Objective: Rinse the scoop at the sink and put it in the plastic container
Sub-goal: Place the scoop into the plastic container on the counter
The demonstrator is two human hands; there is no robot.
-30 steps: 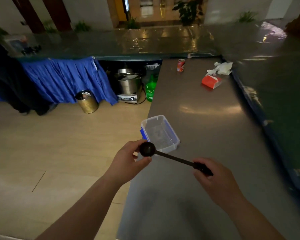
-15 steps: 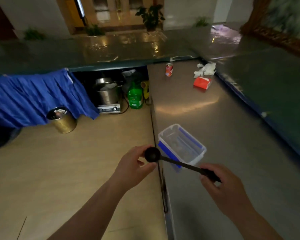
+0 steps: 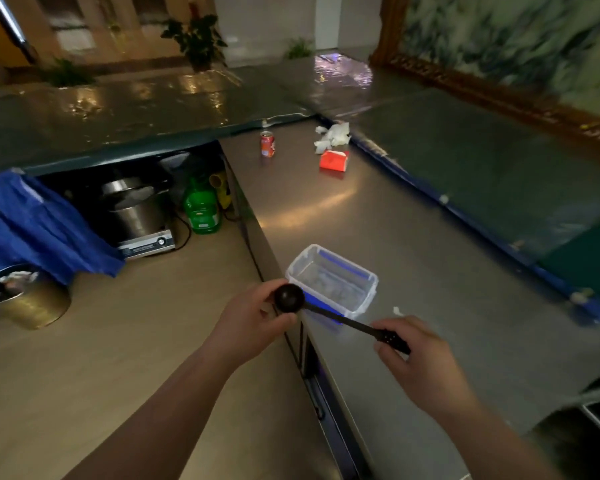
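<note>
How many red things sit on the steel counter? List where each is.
2. A red can stands at the counter's far end; a red box lies just right of it, by crumpled white paper. Nothing looks hidden.

The room is dim. A long steel desk [image 3: 378, 237] reflects a soft patch of light, and a dark green glossy counter [image 3: 118, 112] surrounds it on two sides. The floor [image 3: 118, 341] is pale beige. Under the counter stand a metal pot [image 3: 132, 209], a green bottle [image 3: 201, 209] and a blue cloth [image 3: 25, 223]. Potted plants [image 3: 194, 39] stand far behind.
</note>
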